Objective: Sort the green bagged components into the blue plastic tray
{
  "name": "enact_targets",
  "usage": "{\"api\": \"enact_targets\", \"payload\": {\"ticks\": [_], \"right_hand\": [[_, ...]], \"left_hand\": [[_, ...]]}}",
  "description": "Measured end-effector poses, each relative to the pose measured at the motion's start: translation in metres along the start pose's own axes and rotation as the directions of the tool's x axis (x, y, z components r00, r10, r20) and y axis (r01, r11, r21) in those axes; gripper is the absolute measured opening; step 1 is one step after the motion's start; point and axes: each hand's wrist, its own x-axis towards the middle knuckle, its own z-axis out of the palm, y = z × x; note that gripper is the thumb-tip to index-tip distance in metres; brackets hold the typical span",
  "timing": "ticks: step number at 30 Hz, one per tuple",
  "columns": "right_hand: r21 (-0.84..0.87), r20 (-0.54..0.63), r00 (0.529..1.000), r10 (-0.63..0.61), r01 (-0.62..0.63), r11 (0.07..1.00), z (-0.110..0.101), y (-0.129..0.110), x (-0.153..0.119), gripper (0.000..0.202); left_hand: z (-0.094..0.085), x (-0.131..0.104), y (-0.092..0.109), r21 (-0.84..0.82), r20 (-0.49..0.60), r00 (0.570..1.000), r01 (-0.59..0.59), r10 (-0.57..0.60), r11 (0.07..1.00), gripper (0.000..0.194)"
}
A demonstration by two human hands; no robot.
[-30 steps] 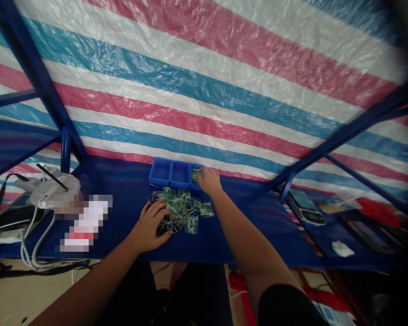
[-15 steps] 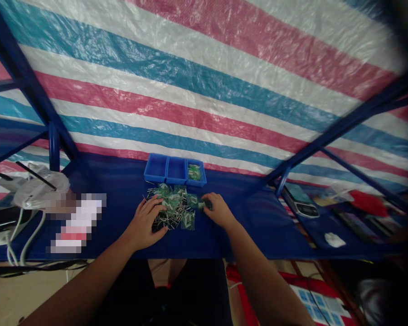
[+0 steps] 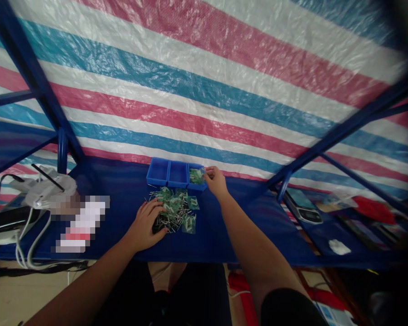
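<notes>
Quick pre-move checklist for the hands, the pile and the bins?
1. Right hand at the right bin: ok, a small green bag at its fingertips.
2. Bag let go: cannot tell.
3. Left hand resting on the pile of green bags and pins: ok.
4. Middle bin and left bin showing bare floors: ok.
5. Pile all on the blue table: ok.

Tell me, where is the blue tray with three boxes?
In the head view, the blue tray sits at the back middle of the blue table, just behind the pile of green parts, with the right hand at its right end.
</notes>
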Motion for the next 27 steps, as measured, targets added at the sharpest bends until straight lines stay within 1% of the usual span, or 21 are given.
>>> {"api": "enact_targets", "payload": {"ticks": [1,3,5,6,7,9,11,14,18,20,21,22,24,25,26,27], "right_hand": [[-0.086,0.017,1.0,-0.02,0.021,0.996,0.002,-0.001,0.003,0.03],[-0.246,0.04,0.994,-0.1,0.107,0.963,0.006,-0.004,0.004,0.029],[-0.339,0.083,0.979,-0.186,0.203,0.918,0.011,-0.008,-0.001,0.026],[-0.364,0.124,0.97,-0.21,0.241,0.9,0.014,-0.011,-0.005,0.024],[-0.385,0.175,0.961,-0.214,0.267,0.883,0.016,-0.013,-0.01,0.023],[-0.427,0.283,0.942,-0.18,0.291,0.856,0.022,-0.017,-0.018,0.022],[-0.463,0.342,0.93,-0.135,0.292,0.837,0.025,-0.02,-0.025,0.024],[-0.456,0.348,0.928,-0.133,0.292,0.841,0.025,-0.024,-0.033,0.026],[-0.406,0.255,0.938,-0.234,0.323,0.855,0.014,-0.031,-0.052,0.027],[-0.35,0.239,0.93,-0.278,0.35,0.869,0.007,-0.033,-0.068,0.026],[-0.305,0.273,0.917,-0.293,0.371,0.877,0.004,-0.033,-0.076,0.028],[-0.256,0.33,0.894,-0.304,0.395,0.882,0.001,-0.033,-0.083,0.032],[-0.189,0.45,0.839,-0.305,0.423,0.886,-0.001,-0.029,-0.097,0.046],[-0.177,0.49,0.82,-0.296,0.427,0.887,-0.002,-0.026,-0.102,0.053],[-0.179,0.509,0.812,-0.283,0.422,0.889,-0.001,-0.023,-0.106,0.057],[-0.186,0.511,0.815,-0.271,0.414,0.891,0.0,-0.02,-0.109,0.058]], "left_hand": [[0.0,0.0,0.0,-0.003,-0.002,1.0,0.003,-0.003,1.0,0.05],[-0.001,0.0,0.0,-0.009,-0.008,1.0,0.008,-0.009,1.0,0.05],[-0.001,0.0,0.0,-0.014,-0.011,1.0,0.011,-0.011,1.0,0.05],[-0.001,0.0,0.0,-0.016,-0.009,1.0,0.012,-0.012,1.0,0.05],[-0.001,0.0,-0.001,-0.017,-0.006,1.0,0.012,-0.012,1.0,0.051],[0.0,0.0,-0.001,-0.017,0.0,1.0,0.011,-0.011,1.0,0.051],[0.0,0.0,-0.002,-0.012,0.003,1.0,0.011,-0.011,1.0,0.051],[0.001,0.0,-0.003,-0.005,0.002,1.0,0.006,-0.006,1.0,0.052],[0.002,-0.001,-0.003,-0.01,-0.007,1.0,0.002,-0.002,1.0,0.051],[0.002,-0.001,-0.003,-0.011,-0.013,1.0,0.001,-0.001,1.0,0.051],[0.001,0.0,-0.003,-0.01,-0.014,1.0,0.0,0.0,1.0,0.05],[0.001,0.0,-0.002,-0.009,-0.013,1.0,0.0,0.0,1.0,0.05],[0.001,0.0,-0.002,-0.005,-0.011,1.0,-0.001,0.001,1.0,0.05],[0.001,0.0,-0.001,-0.003,-0.009,1.0,-0.001,0.001,1.0,0.05],[0.001,0.0,-0.001,-0.001,-0.006,1.0,-0.002,0.002,1.0,0.05],[0.001,0.0,-0.001,0.001,-0.005,1.0,-0.003,0.003,1.0,0.05]]}}
